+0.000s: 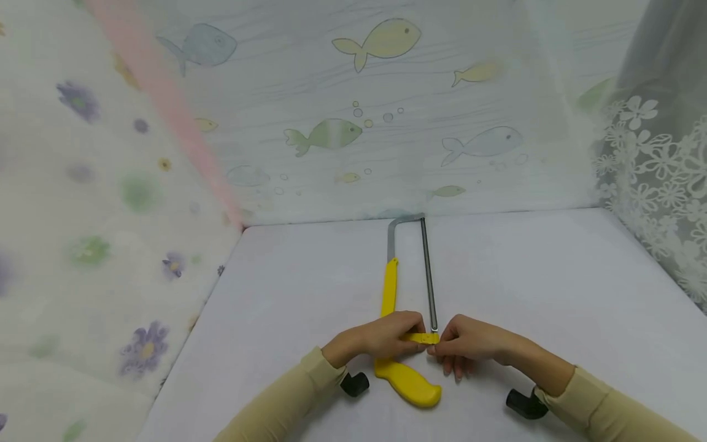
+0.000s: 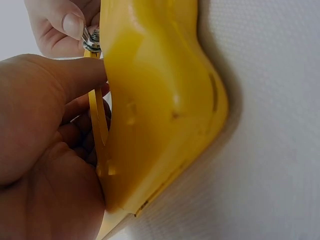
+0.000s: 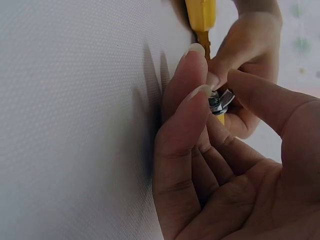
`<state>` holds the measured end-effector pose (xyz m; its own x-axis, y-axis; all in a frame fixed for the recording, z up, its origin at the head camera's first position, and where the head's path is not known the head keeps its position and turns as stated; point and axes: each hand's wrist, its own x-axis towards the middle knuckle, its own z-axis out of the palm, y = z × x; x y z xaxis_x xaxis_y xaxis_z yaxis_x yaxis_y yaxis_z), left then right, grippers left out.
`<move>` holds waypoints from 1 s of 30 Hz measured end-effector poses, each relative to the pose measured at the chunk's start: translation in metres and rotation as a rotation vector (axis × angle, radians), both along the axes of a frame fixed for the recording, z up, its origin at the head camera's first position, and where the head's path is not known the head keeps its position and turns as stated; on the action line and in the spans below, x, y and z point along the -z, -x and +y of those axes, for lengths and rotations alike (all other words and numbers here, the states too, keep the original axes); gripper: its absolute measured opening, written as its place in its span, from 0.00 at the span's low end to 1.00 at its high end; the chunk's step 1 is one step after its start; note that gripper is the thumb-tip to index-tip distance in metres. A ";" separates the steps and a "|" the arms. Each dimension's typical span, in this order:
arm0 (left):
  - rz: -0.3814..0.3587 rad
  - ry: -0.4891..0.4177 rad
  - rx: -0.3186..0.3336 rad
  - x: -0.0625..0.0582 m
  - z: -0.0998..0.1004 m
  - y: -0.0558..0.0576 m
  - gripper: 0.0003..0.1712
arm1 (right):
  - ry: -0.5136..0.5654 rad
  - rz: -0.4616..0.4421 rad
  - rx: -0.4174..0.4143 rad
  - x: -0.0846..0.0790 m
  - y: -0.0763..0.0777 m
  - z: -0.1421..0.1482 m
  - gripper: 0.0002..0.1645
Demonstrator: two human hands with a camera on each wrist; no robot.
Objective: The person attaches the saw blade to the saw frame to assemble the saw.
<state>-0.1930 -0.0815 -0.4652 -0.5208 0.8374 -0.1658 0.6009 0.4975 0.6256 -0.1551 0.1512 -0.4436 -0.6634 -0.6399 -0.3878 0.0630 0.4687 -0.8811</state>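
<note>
A hacksaw with a yellow handle [image 1: 411, 385] lies on the white table, its grey metal bow and dark blade [image 1: 428, 270] pointing away from me. My left hand [image 1: 392, 334] grips the yellow frame near the blade's near end, thumb along the short yellow crosspiece [image 1: 424, 338]. At the end of that crosspiece is a shiny metal wing nut [image 3: 220, 102] on a threaded bolt. My right hand [image 1: 475, 341] pinches the wing nut between thumb and forefinger, its other fingers curled below. In the left wrist view, the handle hides part of the right hand.
Behind the table's far edge hangs a pale cloth [image 1: 326, 92] with printed fish. Flowered fabric [image 1: 77, 245] runs along the left side, lace curtain [image 1: 657, 159] along the right. Black wrist-worn pieces [image 1: 355, 384] show beside both sleeves.
</note>
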 end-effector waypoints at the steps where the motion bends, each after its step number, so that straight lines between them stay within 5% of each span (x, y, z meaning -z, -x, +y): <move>1: -0.001 0.001 -0.001 0.000 0.000 0.000 0.07 | -0.002 0.003 0.000 0.000 0.000 0.000 0.21; 30: 0.008 -0.002 -0.010 -0.002 0.000 -0.002 0.07 | 0.005 0.031 -0.006 0.005 0.002 0.008 0.11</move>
